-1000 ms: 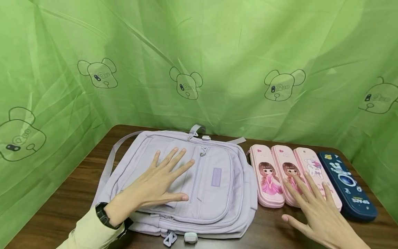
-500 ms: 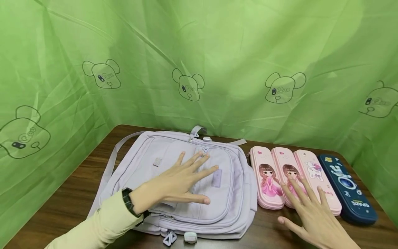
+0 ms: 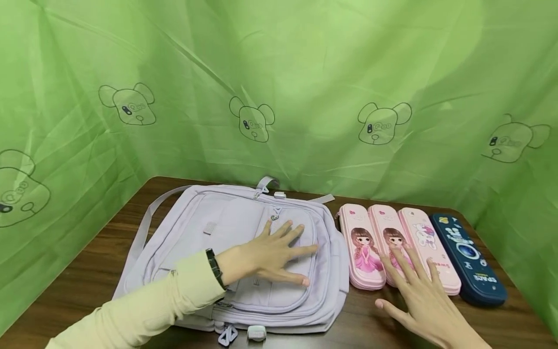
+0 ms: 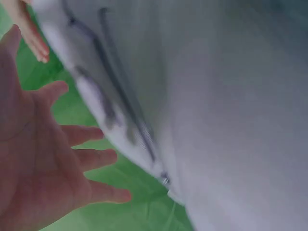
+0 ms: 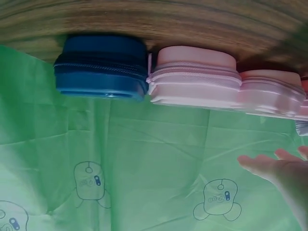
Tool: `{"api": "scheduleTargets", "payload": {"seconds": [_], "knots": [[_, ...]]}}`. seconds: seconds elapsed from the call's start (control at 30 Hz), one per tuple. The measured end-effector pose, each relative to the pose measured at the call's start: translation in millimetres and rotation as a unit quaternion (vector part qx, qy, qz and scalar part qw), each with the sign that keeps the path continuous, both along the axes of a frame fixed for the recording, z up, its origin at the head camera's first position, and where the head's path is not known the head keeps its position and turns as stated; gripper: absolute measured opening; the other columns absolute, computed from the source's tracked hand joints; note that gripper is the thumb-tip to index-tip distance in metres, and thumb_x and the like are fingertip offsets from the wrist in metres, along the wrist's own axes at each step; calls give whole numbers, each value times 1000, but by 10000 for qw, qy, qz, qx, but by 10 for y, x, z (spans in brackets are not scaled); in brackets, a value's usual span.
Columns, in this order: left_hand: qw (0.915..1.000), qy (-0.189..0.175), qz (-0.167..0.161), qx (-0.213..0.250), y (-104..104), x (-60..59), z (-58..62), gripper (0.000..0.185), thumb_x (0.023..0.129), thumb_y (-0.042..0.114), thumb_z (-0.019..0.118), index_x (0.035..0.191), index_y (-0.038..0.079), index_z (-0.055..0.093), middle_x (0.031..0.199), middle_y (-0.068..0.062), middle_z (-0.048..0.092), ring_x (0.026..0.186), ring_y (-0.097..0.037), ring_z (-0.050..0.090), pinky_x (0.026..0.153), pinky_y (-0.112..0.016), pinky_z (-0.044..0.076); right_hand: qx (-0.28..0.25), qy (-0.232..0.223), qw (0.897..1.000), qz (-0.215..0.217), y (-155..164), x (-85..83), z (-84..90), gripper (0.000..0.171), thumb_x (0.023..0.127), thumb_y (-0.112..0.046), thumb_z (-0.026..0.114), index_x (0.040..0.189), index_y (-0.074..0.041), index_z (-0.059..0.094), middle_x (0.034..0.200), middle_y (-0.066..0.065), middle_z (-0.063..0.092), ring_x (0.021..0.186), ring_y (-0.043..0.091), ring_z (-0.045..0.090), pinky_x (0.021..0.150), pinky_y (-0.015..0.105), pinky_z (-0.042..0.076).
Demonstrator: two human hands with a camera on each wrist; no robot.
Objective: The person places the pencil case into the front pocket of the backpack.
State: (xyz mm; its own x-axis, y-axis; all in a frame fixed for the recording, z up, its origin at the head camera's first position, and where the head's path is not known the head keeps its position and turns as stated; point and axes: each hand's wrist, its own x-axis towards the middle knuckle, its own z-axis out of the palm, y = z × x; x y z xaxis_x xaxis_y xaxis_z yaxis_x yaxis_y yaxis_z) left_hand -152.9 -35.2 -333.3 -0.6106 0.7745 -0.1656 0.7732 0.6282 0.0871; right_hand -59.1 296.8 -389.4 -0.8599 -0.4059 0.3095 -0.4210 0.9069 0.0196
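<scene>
My left hand (image 3: 266,254) lies spread flat on the front pocket of the lilac backpack (image 3: 209,232), and my right hand (image 3: 425,303) hovers spread, fingertips over the middle pink pencil case (image 3: 390,242) just ahead of it. I judge a careless sweep could knock the tight row askew, nudging the navy case (image 3: 468,259) beyond my little finger toward the table (image 3: 109,261) edge. Dark wood lies under both palms, and green bear-printed sheeting (image 3: 261,87) walls everything beyond my fingertips.
</scene>
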Motion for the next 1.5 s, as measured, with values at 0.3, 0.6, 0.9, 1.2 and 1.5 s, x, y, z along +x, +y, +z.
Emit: {"api": "scheduleTargets", "payload": {"seconds": [0.3,0.6,0.9,1.2,1.5], "knots": [[9979,608,-202,-110,135,-88,-27,68,82,75,35,138,38,44,154,-3,13,139,-33,6,101,-68,6,-107,-59,9999,40,-46,-78,29,90,77,-54,67,149,-18,25,155,7,9,139,33,1,103,53,-17],[9931,1131,-169,248,13,-128,217,65,83,74,36,127,30,55,153,-4,18,139,-33,8,101,-66,1,-133,3,9999,54,-11,-69,16,85,79,-52,66,146,-13,32,155,9,11,140,33,-1,104,54,-15],[9878,1121,618,884,-589,-62,475,81,83,76,26,133,17,52,153,-2,17,139,-22,10,104,-60,-6,-209,-115,9997,-14,-69,-55,-5,86,80,-51,66,148,-15,28,155,9,8,140,32,-1,104,50,-18],[9785,1053,1390,1101,-1264,-15,491,57,84,72,39,97,23,66,148,-5,31,134,-28,29,96,-73,6,-307,-157,9994,-100,-92,-80,-1,83,81,-50,65,148,-16,28,153,14,14,140,27,-5,106,53,-12],[9684,251,1965,1513,-1566,107,132,59,88,65,40,132,27,51,148,-17,28,121,-42,43,91,-71,27,-481,-118,9987,-144,-237,-129,-82,91,76,-59,65,145,-10,32,150,19,22,140,31,-1,106,58,-7]]}}
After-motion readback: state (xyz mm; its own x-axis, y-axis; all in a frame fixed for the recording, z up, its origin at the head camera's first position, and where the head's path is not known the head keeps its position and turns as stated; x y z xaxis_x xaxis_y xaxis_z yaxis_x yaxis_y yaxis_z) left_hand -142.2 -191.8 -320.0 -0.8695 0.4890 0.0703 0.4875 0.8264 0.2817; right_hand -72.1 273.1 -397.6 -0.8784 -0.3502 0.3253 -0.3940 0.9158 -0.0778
